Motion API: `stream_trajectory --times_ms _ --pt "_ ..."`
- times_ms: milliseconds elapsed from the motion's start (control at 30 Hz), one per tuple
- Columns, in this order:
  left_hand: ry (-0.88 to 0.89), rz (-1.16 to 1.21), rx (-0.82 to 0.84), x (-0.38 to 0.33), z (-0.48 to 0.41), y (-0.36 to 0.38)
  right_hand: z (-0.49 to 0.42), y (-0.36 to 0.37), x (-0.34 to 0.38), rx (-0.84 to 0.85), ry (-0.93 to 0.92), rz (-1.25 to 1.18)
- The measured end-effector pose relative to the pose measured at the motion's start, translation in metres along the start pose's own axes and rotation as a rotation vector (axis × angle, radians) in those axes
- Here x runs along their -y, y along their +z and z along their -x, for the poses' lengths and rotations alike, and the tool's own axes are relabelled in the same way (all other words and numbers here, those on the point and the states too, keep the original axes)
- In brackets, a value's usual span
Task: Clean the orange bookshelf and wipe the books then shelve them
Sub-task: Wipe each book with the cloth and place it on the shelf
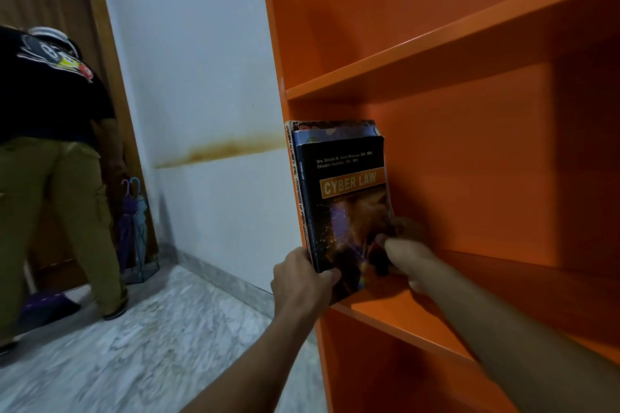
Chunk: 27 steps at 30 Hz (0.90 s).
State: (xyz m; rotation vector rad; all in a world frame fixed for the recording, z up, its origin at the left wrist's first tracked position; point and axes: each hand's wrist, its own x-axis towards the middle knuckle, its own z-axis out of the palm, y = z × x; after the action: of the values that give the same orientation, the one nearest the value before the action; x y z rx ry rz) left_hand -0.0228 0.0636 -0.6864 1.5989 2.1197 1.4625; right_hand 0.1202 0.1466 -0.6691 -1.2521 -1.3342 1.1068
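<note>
Orange bookshelf [436, 84] carries the books [345, 184] upright. Left grip [302, 278] clasps their lower spine corner; right grip [406, 255] pinches the front cover's lower edge. Seat them flush against the panel [273, 43] beside the left grip.

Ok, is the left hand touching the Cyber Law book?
Touching. The head view shows the left hand gripping the book at its lower left corner, with the thumb lying over the front cover.

Head camera looks forward and down, close to the bookshelf [469, 151].
</note>
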Motion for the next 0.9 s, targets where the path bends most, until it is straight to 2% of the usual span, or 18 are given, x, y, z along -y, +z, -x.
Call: stream_trajectory --times_ms 267,533,667,800,900 --pt "-0.038 -0.022 0.017 0.002 -0.003 0.000 0.013 -0.001 -0.007 -0.037 -0.110 0.189" --pt "-0.058 -0.045 0.089 0.006 0.012 -0.010 0.036 0.009 -0.002 -0.094 -0.103 0.453" --pt "-0.036 -0.113 0.161 0.010 0.019 -0.017 0.056 0.016 0.001 -0.100 -0.135 0.690" --pt "0.011 -0.194 0.202 0.019 0.026 -0.024 0.078 0.029 -0.006 -0.106 -0.255 0.980" --pt "0.024 -0.212 0.229 0.028 0.034 -0.025 0.101 0.033 -0.012 -0.151 -0.255 1.112"
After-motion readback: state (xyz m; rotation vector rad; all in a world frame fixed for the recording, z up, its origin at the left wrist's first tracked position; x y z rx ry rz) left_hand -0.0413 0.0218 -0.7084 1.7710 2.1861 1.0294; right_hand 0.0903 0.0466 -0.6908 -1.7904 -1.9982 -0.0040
